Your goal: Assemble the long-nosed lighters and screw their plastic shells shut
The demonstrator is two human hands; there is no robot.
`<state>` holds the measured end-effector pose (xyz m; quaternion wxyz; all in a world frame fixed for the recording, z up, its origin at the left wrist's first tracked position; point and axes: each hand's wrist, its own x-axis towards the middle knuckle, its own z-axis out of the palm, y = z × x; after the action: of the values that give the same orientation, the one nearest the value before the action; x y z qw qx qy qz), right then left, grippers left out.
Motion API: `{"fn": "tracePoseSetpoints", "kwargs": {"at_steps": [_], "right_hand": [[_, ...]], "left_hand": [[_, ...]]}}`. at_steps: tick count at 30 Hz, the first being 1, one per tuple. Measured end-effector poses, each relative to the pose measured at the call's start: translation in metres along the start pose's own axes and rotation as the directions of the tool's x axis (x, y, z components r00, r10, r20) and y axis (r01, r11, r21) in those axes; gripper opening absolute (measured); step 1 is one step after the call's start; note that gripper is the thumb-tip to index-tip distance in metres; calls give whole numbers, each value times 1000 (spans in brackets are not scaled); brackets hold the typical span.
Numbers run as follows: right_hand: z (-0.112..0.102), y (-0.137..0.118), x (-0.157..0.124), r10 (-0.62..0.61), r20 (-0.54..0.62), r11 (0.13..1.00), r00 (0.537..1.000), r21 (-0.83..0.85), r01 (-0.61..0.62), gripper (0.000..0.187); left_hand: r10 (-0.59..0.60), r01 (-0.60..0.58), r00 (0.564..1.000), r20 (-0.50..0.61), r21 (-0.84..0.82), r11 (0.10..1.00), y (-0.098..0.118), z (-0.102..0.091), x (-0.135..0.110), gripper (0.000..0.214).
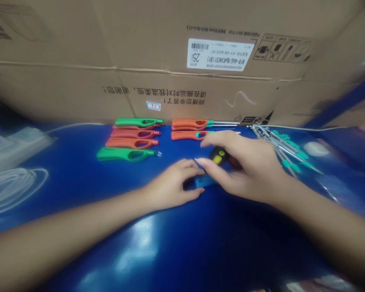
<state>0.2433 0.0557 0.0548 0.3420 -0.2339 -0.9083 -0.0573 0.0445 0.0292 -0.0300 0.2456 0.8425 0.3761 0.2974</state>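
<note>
In the middle of the blue table, my left hand (173, 184) pinches a translucent blue plastic piece (203, 181) that lies flat. Its far end runs under my other hand, so its full shape is hidden. Curled above it, my right hand (252, 168) holds a screwdriver (219, 155) by its black and yellow handle; the shaft is out of sight. Beyond my hands lie two orange lighters (188, 123) with metal tubes. Left of them sits a stack of red and orange lighter bodies (121, 142) without tubes, with a green lighter body (121, 154) nearest me.
A cardboard box (158, 48) walls off the back. Metal tubes with teal ends (280, 142) are heaped at right, beside a round white object (316, 149). Coiled white cable (15, 186) lies at left, near a blurred white object (15, 148).
</note>
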Motion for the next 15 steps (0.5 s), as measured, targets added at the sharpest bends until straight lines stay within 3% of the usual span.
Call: {"fn": "tracePoseSetpoints", "kwargs": {"at_steps": [3,7,13,15], "right_hand": [[-2,2,2,12,68,1000,998,17,-14,35],[-7,4,5,-8,209,984,978,177,-30,51],[-6,7,4,16,63,999,998,33,-18,35],[-8,7,6,20,75,998,997,51,-24,35]], "left_hand": [[-5,5,1000,17,-2,1000,1,-1,0,28],[-2,2,999,32,-12,1000,2,-2,1,35],[-20,19,1000,21,29,999,1,-1,0,31],[-16,16,999,29,16,1000,2,-2,1,32]]}}
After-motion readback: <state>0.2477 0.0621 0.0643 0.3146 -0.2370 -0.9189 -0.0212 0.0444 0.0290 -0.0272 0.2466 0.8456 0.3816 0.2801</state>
